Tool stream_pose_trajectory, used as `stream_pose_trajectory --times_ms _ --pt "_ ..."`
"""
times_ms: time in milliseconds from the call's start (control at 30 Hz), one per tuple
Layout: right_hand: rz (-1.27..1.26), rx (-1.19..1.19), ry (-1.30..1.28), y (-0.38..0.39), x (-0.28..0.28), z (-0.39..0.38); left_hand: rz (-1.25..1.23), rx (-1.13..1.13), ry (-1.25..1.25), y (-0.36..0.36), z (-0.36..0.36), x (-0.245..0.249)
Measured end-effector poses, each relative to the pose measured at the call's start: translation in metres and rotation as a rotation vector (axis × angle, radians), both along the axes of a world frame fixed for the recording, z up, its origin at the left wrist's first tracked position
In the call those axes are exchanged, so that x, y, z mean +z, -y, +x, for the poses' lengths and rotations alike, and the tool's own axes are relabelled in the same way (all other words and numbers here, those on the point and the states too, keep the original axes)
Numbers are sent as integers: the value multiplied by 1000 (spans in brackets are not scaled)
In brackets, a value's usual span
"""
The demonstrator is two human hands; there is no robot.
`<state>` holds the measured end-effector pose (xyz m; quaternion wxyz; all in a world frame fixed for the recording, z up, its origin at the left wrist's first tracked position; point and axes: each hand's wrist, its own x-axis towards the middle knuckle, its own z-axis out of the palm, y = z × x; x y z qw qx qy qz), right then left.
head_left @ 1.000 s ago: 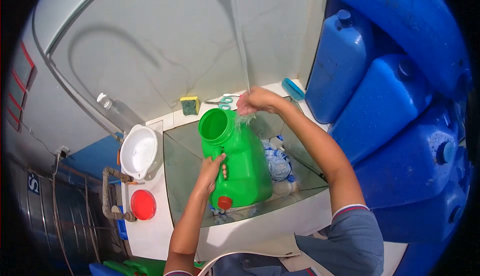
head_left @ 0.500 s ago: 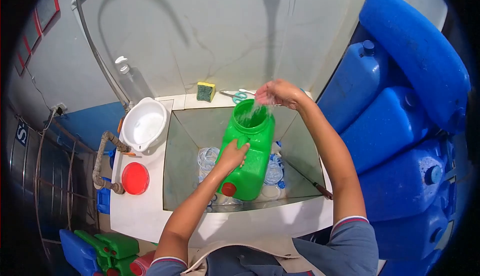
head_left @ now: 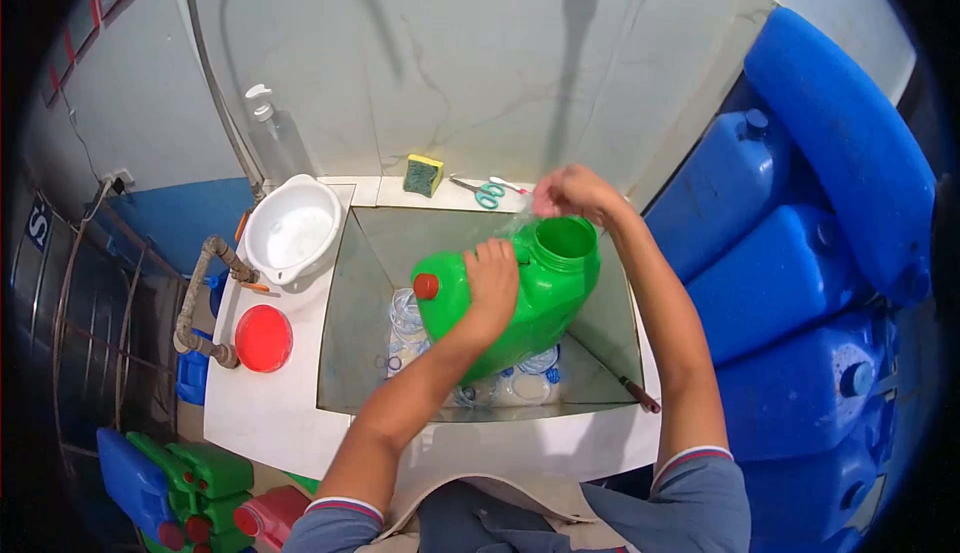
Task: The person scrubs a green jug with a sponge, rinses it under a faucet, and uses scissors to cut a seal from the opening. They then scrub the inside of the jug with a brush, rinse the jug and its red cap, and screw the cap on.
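My left hand [head_left: 490, 288] is wrapped round the handle of a green jerrycan [head_left: 550, 298], held tilted over the sink [head_left: 352, 303]. The can's wide round mouth is uncapped and faces up toward the right; a small red-brown cap [head_left: 426, 286] sits at its other end. Just above and behind the mouth is my right hand [head_left: 578, 193], its fingers bent and smeared by motion, with a blur of water beside them. Below the can, clear plastic pieces with some blue parts [head_left: 540, 361] lie on the sink floor.
On the ledge are a sponge [head_left: 423, 176], scissors [head_left: 488, 193] and a pump bottle [head_left: 277, 138]. A white basin [head_left: 293, 230] and red lid [head_left: 264, 338] lie left. A brown-handled tool [head_left: 640, 395] leans at the sink's right edge. Large blue jerrycans [head_left: 790, 373] crowd the right.
The green jerrycan has turned, its mouth moving right and its small cap swinging up to the left. My left hand has moved up with it. My right hand's fingers are more bent.
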<state>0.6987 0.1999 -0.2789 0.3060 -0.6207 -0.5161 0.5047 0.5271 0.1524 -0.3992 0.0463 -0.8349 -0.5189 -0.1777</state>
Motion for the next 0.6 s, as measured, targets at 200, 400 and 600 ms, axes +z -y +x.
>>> stream_pose_trajectory --times_ms 200,400,600 --pt "-24 -115 -361 9 8 -14 291 -169 76 -9 41 -22" --pt "-29 -93 -388 7 7 -11 233 -420 261 -15 50 -23" --pt "-7 -56 -148 4 -3 -3 122 -515 310 -36 52 -20"
